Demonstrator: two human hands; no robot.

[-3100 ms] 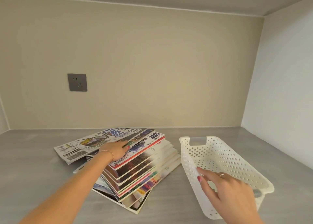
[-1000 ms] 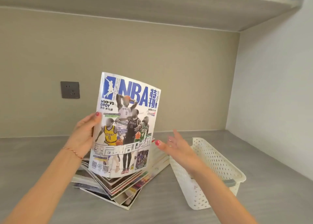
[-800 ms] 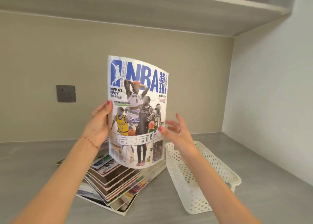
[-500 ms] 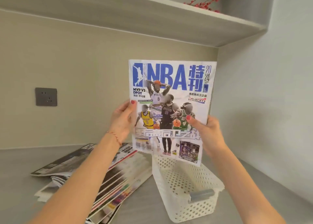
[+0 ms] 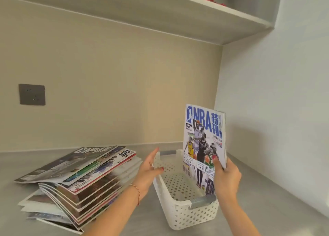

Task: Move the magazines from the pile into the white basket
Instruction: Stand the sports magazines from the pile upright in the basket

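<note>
The right hand (image 5: 227,176) grips a basketball magazine (image 5: 203,143) upright, its lower edge dipping into the white basket (image 5: 185,216) on the tabletop (image 5: 267,209). The left hand (image 5: 148,171) hangs open, empty, beside the rim. Better to tilt it flat before letting go. The pile (image 5: 78,178) waits left; a shelf (image 5: 178,16) hangs above.

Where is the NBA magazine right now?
The NBA magazine stands upright in the right hand, its lower edge inside the white basket, right of the pile.
</note>
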